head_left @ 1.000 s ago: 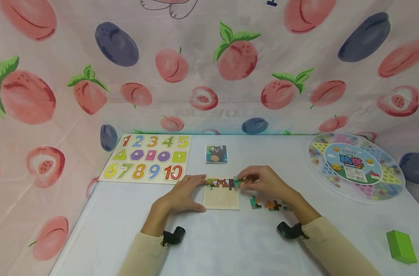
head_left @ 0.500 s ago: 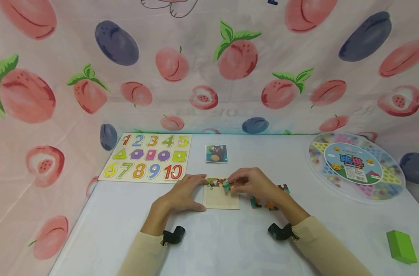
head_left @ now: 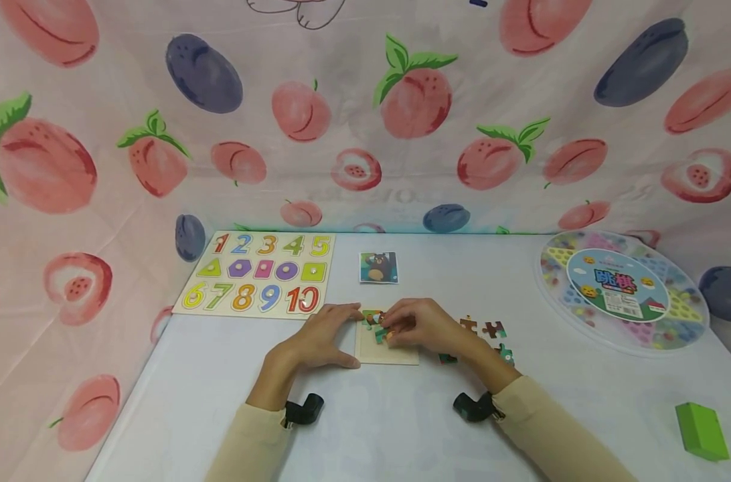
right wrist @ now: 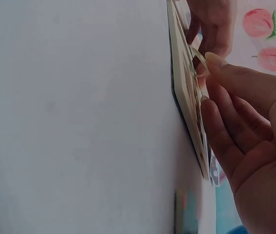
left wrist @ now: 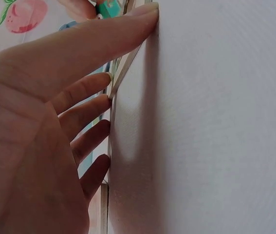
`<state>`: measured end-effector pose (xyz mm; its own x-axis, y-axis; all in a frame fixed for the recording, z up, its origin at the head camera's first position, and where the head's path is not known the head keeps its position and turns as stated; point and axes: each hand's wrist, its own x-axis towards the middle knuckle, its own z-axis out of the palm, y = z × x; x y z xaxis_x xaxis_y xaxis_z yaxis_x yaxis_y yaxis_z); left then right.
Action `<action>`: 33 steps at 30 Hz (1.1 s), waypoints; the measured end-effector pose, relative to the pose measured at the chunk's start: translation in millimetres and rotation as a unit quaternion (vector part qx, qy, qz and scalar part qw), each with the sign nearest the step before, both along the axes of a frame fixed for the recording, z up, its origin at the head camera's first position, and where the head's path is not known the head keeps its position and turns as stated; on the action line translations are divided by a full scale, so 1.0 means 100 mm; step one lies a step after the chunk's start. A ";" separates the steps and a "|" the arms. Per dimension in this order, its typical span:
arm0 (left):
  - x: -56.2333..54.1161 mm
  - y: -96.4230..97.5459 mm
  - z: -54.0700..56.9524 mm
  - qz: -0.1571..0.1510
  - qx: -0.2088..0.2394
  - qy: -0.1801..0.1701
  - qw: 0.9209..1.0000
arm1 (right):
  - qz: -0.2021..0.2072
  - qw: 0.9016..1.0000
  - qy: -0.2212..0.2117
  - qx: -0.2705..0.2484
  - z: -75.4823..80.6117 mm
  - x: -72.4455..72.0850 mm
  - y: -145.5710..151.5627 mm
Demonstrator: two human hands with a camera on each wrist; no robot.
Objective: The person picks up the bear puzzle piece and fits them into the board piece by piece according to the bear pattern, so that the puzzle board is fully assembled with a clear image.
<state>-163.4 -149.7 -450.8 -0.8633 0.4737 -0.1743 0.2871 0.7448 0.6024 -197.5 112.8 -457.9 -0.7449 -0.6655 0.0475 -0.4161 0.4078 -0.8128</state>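
Note:
A small square wooden puzzle tray (head_left: 387, 352) lies on the white table, with picture pieces (head_left: 371, 317) of a brown bear along its far edge. My left hand (head_left: 320, 341) rests at its left side, fingers spread, thumb tip at the near corner and fingertips toward the far corner. Between the thumb and fingers of my right hand (head_left: 430, 329) is a green-and-orange jigsaw piece (head_left: 379, 335), held over the tray just below the bear pieces. From the right wrist view, this piece (right wrist: 199, 56) is tilted above the tray's surface. The right hand hides part of the far row.
Several loose jigsaw pieces (head_left: 494, 329) lie right of the tray, partly behind the right forearm. A bear picture card (head_left: 378, 268) is beyond it. A number-and-shape board (head_left: 254, 269) lies back left, a round Chinese checkers set (head_left: 621, 288) back right, a green block (head_left: 701, 430) front right.
My right hand has carried the jigsaw piece leftward from the tray's right edge to its left half, uncovering loose pieces on the right. The left hand has stayed in place.

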 end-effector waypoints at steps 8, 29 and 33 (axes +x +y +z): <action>0.00 0.00 0.00 0.000 0.002 -0.002 1.000 | 0.005 1.000 0.007 -0.001 -0.05 0.00 -0.16; -0.01 0.00 -0.01 0.002 -0.004 0.001 1.000 | -0.042 0.998 0.022 0.050 -0.04 0.02 -0.32; -0.01 0.00 -0.01 0.001 -0.004 0.003 1.000 | -0.047 0.997 0.019 0.050 -0.03 0.04 -0.32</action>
<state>-164.5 -150.1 -452.2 -0.8650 0.4711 -0.1727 0.2897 0.7500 0.5947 -194.0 81.0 -461.1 -0.8037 -0.5948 0.0140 -0.4015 0.5248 -0.7506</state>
